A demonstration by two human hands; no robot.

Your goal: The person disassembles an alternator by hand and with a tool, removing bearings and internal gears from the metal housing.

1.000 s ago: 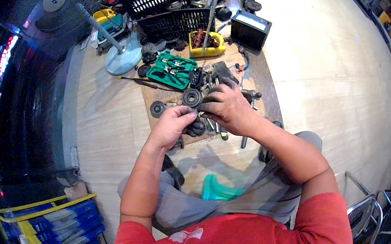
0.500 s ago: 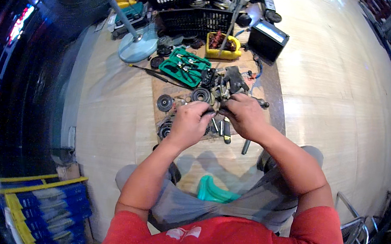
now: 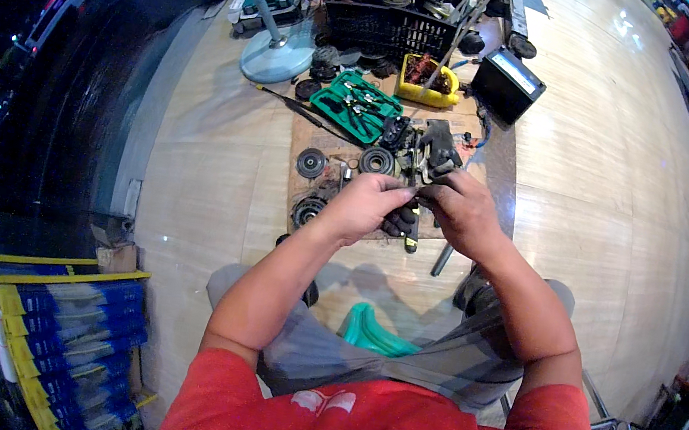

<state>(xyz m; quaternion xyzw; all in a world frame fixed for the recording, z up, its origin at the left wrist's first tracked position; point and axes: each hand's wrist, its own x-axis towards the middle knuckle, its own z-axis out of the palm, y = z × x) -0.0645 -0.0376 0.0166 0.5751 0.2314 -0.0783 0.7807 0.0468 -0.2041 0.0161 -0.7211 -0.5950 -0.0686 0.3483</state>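
Metal small part [image 3: 417, 193] sits pinched between left hand [image 3: 367, 205] and right hand [image 3: 462, 213] fingers; a slip could drop it among pulleys [image 3: 377, 161] on the floor.

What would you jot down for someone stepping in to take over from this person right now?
Left hand and right hand are raised together over the cardboard sheet, fingertips pinching a small part between them; it is too small to identify.
On the sheet: round black pulley-like discs, a screwdriver with a yellow and black handle just below the hands, and dark mechanical parts beyond them.
The open green tool case and the yellow tray lie farther out, near the pedestal fan base.
Done: parts lie separated and spread out.
Left: cannot tell how far along the small part is.
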